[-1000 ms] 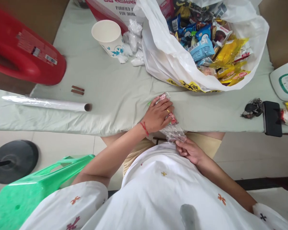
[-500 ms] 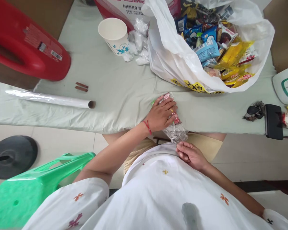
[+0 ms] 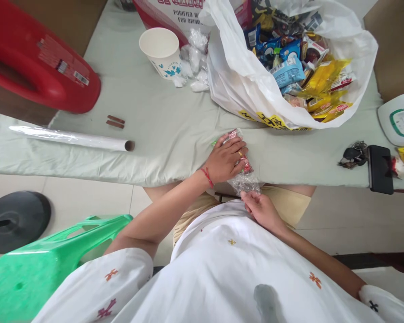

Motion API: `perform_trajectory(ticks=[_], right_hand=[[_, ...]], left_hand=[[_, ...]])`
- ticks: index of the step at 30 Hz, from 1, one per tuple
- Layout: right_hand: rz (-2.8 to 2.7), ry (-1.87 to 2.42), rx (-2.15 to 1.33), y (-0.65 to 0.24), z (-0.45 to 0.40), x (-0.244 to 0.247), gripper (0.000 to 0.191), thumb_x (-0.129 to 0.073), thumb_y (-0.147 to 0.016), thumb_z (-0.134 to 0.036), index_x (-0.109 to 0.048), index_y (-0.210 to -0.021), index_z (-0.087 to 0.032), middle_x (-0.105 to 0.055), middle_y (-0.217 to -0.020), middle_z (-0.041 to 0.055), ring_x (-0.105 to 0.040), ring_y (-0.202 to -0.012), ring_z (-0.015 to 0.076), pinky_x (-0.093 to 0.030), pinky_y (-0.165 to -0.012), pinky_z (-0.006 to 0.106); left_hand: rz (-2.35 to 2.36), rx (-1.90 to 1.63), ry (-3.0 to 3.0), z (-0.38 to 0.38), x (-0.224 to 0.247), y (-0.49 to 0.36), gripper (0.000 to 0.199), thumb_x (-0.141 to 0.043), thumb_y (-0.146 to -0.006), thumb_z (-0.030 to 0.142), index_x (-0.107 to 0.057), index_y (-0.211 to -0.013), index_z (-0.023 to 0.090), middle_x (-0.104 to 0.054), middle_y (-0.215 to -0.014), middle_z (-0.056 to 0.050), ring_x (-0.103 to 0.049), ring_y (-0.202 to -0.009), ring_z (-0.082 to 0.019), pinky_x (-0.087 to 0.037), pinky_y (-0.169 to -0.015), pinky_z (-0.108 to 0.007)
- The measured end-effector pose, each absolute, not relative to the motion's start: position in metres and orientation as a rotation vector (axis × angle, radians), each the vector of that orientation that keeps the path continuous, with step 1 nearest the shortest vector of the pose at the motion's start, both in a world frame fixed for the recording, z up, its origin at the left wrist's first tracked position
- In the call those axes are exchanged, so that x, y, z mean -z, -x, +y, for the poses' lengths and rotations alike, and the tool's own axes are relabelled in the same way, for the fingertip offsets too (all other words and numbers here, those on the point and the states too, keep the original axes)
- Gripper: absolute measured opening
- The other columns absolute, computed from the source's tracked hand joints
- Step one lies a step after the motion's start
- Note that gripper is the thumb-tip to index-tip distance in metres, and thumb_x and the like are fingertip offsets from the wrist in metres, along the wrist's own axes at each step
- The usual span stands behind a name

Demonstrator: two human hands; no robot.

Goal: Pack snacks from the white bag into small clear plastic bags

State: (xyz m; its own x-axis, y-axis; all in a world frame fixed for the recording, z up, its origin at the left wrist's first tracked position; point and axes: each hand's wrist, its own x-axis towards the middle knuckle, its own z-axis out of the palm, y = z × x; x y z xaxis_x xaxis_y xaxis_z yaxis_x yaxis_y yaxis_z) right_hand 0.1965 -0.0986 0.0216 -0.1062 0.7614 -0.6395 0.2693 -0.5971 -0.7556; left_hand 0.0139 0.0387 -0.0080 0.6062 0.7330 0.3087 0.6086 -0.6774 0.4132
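On the table's front edge lies a bundle of small red and green snack packets wrapped in clear plastic, partly covered by my left hand. My left hand, palm down, grips the bundle from above, its fingers curled over it. A crumpled tail of clear plastic film stretches from the bundle toward my body, past the table edge. My right hand is closed, pinching the end of that film between thumb and fingers. Just beyond the bundle stands an open white plastic bag full of wrapped snacks.
A paper cup stands beside crumpled plastic wads. Leftward are a film roll, two brown strips and a red jug. Keys, a phone and a white bottle sit right. Below left is a green stool.
My right hand has shifted slightly up and left with the film end. My left hand stays in place on the bundle. The camera view has moved a little.
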Motion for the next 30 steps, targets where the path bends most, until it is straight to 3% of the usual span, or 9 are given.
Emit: perform_trajectory(ticks=[4,10,14,17,20,22,25,30], right_hand=[[-1.069,1.748,-1.783,-0.202,-0.099,-0.032,0.050,-0.072,-0.080,-0.067,-0.057,-0.069,-0.021,-0.049,-0.058,-0.0051,-0.039,-0.055,0.0102,-0.031,-0.055,0.026],[-0.698,1.750,-1.906,-0.235,-0.117,-0.039,0.037,-0.078,-0.075,-0.052,-0.059,-0.076,-0.021,-0.041,-0.055,-0.0093,-0.022,-0.047,0.0056,-0.014,-0.048,0.024],[-0.631,1.803,-1.913,-0.242,-0.121,-0.028,0.049,-0.088,-0.066,-0.058,-0.062,-0.082,-0.020,-0.041,-0.057,-0.0100,-0.024,-0.048,0.0048,-0.013,-0.045,0.022],[-0.582,1.726,-2.045,-0.230,-0.116,-0.029,0.062,-0.090,-0.062,-0.069,-0.063,-0.091,-0.020,-0.050,-0.068,-0.0075,-0.029,-0.049,0.0042,-0.014,-0.043,0.021],[-0.545,1.693,-2.118,-0.210,-0.107,-0.033,0.070,-0.084,-0.061,-0.081,-0.060,-0.083,-0.018,-0.057,-0.078,-0.0037,-0.030,-0.049,0.0022,-0.011,-0.041,0.020],[-0.560,1.709,-2.146,-0.199,-0.101,-0.033,0.073,-0.082,-0.060,-0.084,-0.059,-0.079,-0.017,-0.056,-0.073,-0.0041,-0.029,-0.046,0.0014,-0.011,-0.041,0.021],[-0.588,1.732,-2.126,-0.190,-0.095,-0.029,0.070,-0.082,-0.060,-0.082,-0.060,-0.078,-0.018,-0.048,-0.060,-0.0078,-0.023,-0.044,0.0021,-0.010,-0.042,0.022],[-0.686,1.716,-2.128,-0.200,-0.103,-0.038,0.048,-0.082,-0.069,-0.062,-0.061,-0.073,-0.019,-0.042,-0.054,-0.0095,-0.024,-0.046,0.0049,-0.016,-0.045,0.024]], left_hand=[[1.092,-0.680,-2.571,0.039,0.009,-0.014,0.040,-0.043,-0.106,0.040,-0.070,-0.129,0.019,-0.070,-0.140,-0.011,-0.054,-0.142,-0.029,-0.021,-0.128,-0.055],[1.092,-0.671,-2.567,0.039,0.009,-0.013,0.041,-0.044,-0.106,0.040,-0.070,-0.131,0.020,-0.069,-0.142,-0.011,-0.052,-0.144,-0.028,-0.020,-0.129,-0.055],[1.090,-0.676,-2.585,0.039,0.010,-0.013,0.041,-0.043,-0.107,0.040,-0.070,-0.130,0.020,-0.070,-0.141,-0.010,-0.053,-0.144,-0.028,-0.021,-0.129,-0.054],[1.086,-0.683,-2.597,0.039,0.011,-0.013,0.041,-0.043,-0.107,0.040,-0.070,-0.131,0.019,-0.070,-0.141,-0.010,-0.053,-0.144,-0.028,-0.021,-0.129,-0.055],[1.091,-0.686,-2.597,0.039,0.011,-0.014,0.042,-0.043,-0.107,0.040,-0.070,-0.131,0.019,-0.070,-0.141,-0.011,-0.053,-0.143,-0.028,-0.022,-0.129,-0.055],[1.094,-0.681,-2.596,0.039,0.011,-0.014,0.042,-0.044,-0.107,0.041,-0.070,-0.130,0.018,-0.070,-0.141,-0.011,-0.054,-0.143,-0.028,-0.023,-0.129,-0.055],[1.095,-0.679,-2.600,0.039,0.011,-0.014,0.042,-0.043,-0.107,0.041,-0.070,-0.130,0.018,-0.070,-0.141,-0.011,-0.054,-0.143,-0.028,-0.023,-0.129,-0.055],[1.095,-0.682,-2.600,0.039,0.012,-0.014,0.042,-0.042,-0.107,0.041,-0.070,-0.130,0.019,-0.070,-0.142,-0.010,-0.054,-0.144,-0.028,-0.022,-0.129,-0.055]])
